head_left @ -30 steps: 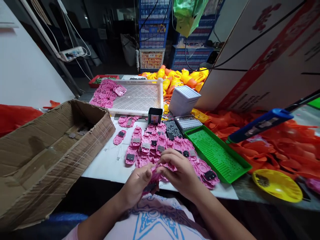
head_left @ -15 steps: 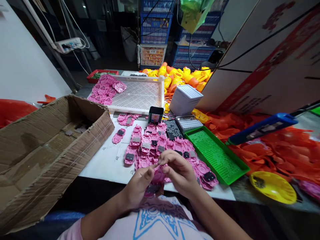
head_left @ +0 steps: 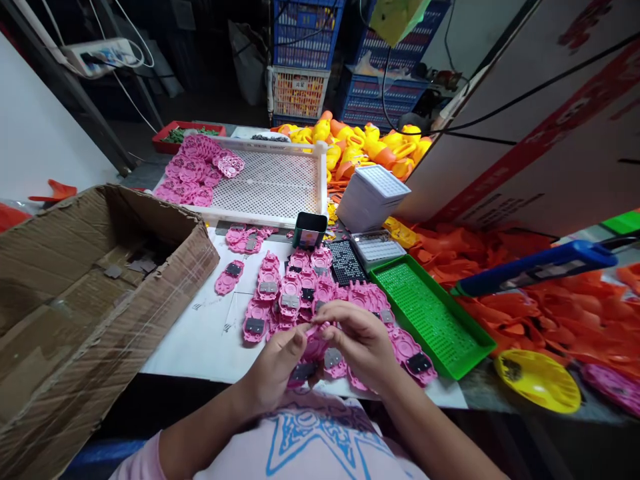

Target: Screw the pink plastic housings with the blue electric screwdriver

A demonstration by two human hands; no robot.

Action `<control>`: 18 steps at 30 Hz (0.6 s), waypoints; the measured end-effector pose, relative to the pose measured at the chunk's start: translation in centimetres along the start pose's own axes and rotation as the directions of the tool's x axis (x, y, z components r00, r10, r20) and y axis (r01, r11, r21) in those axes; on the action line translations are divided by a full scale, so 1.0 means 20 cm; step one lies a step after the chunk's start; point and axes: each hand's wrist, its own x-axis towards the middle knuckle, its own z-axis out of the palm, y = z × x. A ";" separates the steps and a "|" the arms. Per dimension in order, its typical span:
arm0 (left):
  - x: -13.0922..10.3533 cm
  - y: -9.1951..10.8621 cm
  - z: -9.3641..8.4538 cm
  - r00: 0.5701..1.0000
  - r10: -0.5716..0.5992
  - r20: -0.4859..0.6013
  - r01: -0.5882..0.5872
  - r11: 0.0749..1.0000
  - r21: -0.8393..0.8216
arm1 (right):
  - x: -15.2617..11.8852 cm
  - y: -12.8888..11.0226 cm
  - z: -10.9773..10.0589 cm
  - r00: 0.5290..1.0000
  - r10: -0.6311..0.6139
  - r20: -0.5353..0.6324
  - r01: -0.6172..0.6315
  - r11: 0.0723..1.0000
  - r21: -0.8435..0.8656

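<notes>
Both hands meet at the near edge of the white work surface. My left hand is closed on a pink plastic part, whose lower end shows a dark plate. My right hand pinches at the top of the same part, thumb and forefinger together; anything small between them is too tiny to make out. Just beyond the hands lie several pink parts in rows and piles, many with grey or black plates. A lone pink part lies to their left.
An open cardboard box stands at left. Behind are a white perforated tray and a dark cup. At right are a green tray, a blue tool, orange parts and a yellow dish.
The camera view has shifted and tilted down slightly. Both hands stay together at the pink part, with only small finger movements.
</notes>
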 end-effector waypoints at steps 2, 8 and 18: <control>0.01 0.01 -0.01 1.000 0.015 0.010 -0.015 1.000 0.023 | 0.01 0.01 0.00 1.000 -0.008 -0.002 0.008 1.000 -0.007; 0.03 0.01 -0.04 0.999 0.017 0.042 -0.020 0.998 0.067 | 0.04 0.04 -0.01 0.998 -0.018 0.067 0.020 0.999 -0.029; 0.00 0.08 -0.08 0.929 0.334 0.161 -0.365 0.749 0.553 | 0.06 0.04 -0.02 0.952 -0.070 0.299 0.108 0.988 -0.112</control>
